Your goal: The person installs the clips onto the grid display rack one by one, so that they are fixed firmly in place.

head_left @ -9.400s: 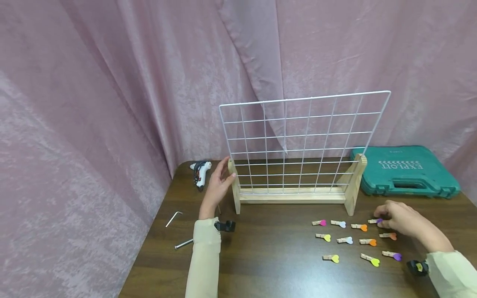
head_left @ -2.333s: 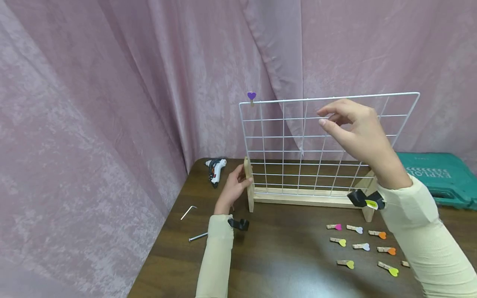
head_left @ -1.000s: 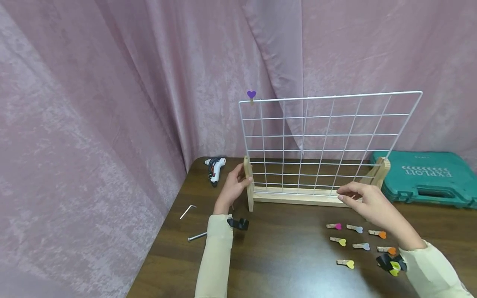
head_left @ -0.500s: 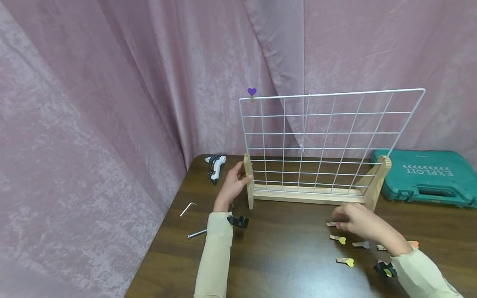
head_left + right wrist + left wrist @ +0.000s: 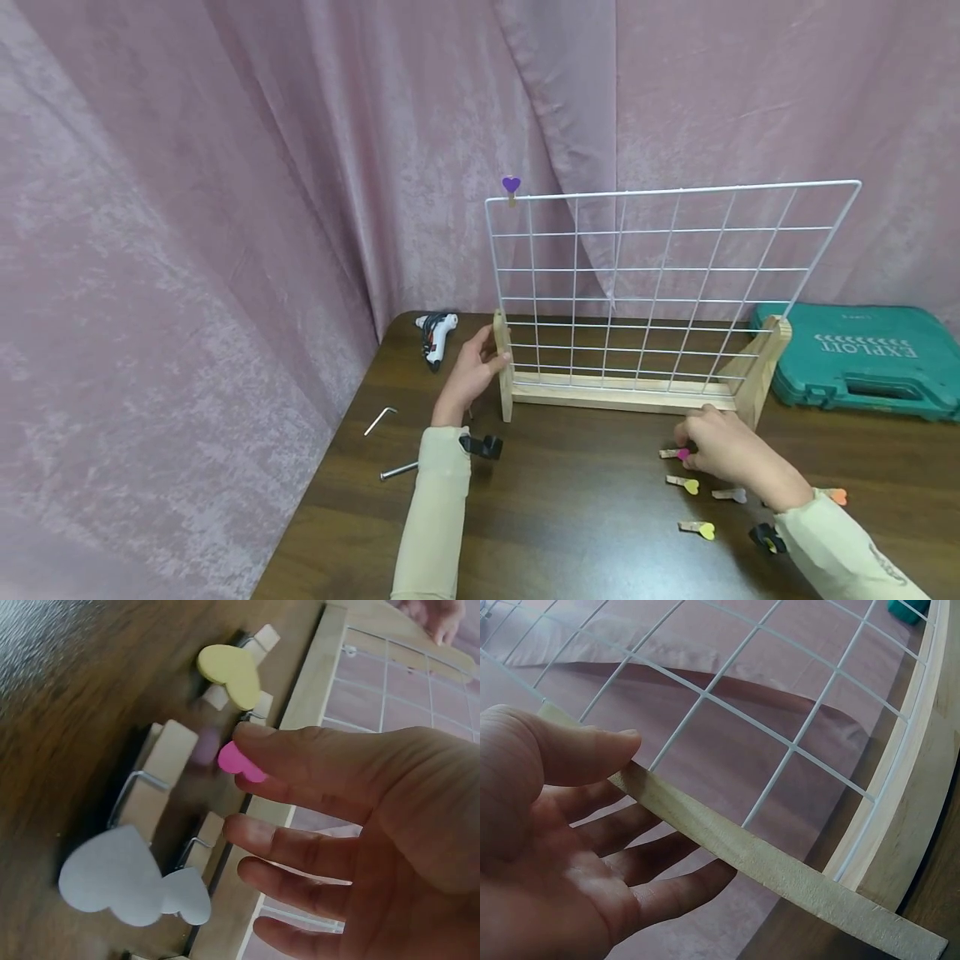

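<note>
A white wire grid (image 5: pixel 675 191) stands in a pale wooden stand, with a purple heart clothespin (image 5: pixel 512 185) clipped upright on its top wire near the left corner. My left hand (image 5: pixel 468 375) grips the stand's left post (image 5: pixel 780 866), thumb on the near edge and fingers behind. In front of the stand's right end, my right hand (image 5: pixel 727 446) pinches a pink heart clothespin (image 5: pixel 236 759) at its heart, low over the table. Yellow heart clothespins (image 5: pixel 701 529) and a white one (image 5: pixel 112 874) lie close by. My right forearm hides part of the rows.
A green tool case (image 5: pixel 862 358) lies behind the stand's right end. To the left are a white glue gun (image 5: pixel 438 337), a hex key (image 5: pixel 380 421) and a bolt (image 5: pixel 397 471) partly under my left sleeve. A pink curtain (image 5: pixel 300 208) hangs behind.
The purple clothespin went from the table to the grid's top wire. My right hand then came down from the grid to the pink clothespin. My left hand has kept hold of the post.
</note>
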`<state>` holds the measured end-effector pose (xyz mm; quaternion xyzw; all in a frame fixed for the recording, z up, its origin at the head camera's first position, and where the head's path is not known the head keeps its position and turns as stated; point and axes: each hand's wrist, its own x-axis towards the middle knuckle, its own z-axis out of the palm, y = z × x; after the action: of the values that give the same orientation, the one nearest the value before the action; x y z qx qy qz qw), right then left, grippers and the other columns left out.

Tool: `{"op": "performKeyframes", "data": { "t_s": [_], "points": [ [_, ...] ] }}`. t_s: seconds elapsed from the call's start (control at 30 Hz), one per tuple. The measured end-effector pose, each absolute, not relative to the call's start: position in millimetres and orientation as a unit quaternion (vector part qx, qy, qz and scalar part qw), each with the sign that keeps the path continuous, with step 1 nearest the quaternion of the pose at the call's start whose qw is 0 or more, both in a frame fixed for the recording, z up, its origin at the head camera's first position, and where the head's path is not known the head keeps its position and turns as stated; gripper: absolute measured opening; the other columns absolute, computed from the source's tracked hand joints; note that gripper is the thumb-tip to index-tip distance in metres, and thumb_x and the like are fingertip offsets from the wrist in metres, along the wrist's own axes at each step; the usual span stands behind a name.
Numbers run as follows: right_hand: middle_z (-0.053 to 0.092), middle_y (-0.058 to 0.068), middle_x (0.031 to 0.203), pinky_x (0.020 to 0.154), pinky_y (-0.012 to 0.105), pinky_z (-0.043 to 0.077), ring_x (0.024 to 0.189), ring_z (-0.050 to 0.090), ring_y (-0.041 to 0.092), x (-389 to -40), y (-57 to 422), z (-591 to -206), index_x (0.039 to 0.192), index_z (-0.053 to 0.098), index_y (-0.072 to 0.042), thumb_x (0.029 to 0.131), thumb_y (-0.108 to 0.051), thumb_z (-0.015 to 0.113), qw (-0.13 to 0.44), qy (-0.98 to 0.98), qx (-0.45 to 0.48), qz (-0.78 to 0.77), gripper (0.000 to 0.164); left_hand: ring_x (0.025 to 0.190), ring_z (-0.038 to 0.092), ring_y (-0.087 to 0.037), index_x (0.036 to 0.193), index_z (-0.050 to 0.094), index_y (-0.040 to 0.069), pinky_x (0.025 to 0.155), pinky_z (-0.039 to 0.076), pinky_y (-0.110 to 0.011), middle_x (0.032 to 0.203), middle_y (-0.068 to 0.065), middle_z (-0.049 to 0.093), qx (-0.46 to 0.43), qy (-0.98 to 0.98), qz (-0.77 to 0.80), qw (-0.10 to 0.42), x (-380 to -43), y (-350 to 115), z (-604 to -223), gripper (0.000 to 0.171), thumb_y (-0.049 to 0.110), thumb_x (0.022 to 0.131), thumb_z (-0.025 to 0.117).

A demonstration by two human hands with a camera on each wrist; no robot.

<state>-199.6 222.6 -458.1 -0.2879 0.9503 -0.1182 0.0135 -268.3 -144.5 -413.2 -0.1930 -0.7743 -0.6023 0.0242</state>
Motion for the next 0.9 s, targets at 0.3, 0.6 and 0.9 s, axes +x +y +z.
{"op": "performKeyframes", "data": {
  "t_s": [0.3, 0.6, 0.9],
  "points": [
    [0.051, -0.012, 0.063, 0.057, 0.042, 0.035, 0.067, 0.046, 0.018, -198.1, 224.3, -461.4, 0.061, 0.058, -0.021, 0.061, -0.011, 0.079, -0.010, 0.954, -0.285, -0.095, 0.023, 0.117, 0.046, -0.036, 0.130, 0.041, -0.009, 0.098, 0.038, -0.045, 0.125, -0.026, 0.050, -0.193, -0.770, -0.608, 0.024, -266.7, -142.8, -414.3, 0.045, -0.009, 0.086, 0.054],
    [0.050, -0.013, 0.062, 0.059, 0.046, 0.036, 0.067, 0.046, 0.016, -199.6, 222.8, -465.9, 0.062, 0.058, -0.022, 0.064, -0.012, 0.078, -0.001, 0.955, -0.282, -0.095, 0.022, 0.117, 0.046, -0.036, 0.129, 0.042, -0.007, 0.098, 0.038, -0.045, 0.125, -0.026, 0.051, -0.186, -0.771, -0.608, 0.021, -265.6, -143.4, -414.7, 0.045, -0.008, 0.086, 0.054],
    [0.044, -0.011, 0.064, 0.057, 0.040, 0.034, 0.067, 0.044, 0.015, -199.0, 220.8, -463.1, 0.060, 0.050, -0.022, 0.064, -0.013, 0.077, -0.019, 0.949, -0.297, -0.101, 0.029, 0.117, 0.047, -0.035, 0.129, 0.042, -0.008, 0.099, 0.038, -0.044, 0.124, -0.026, 0.051, -0.188, -0.778, -0.599, 0.023, -266.0, -144.1, -411.1, 0.045, -0.008, 0.086, 0.054]
  ]
}}
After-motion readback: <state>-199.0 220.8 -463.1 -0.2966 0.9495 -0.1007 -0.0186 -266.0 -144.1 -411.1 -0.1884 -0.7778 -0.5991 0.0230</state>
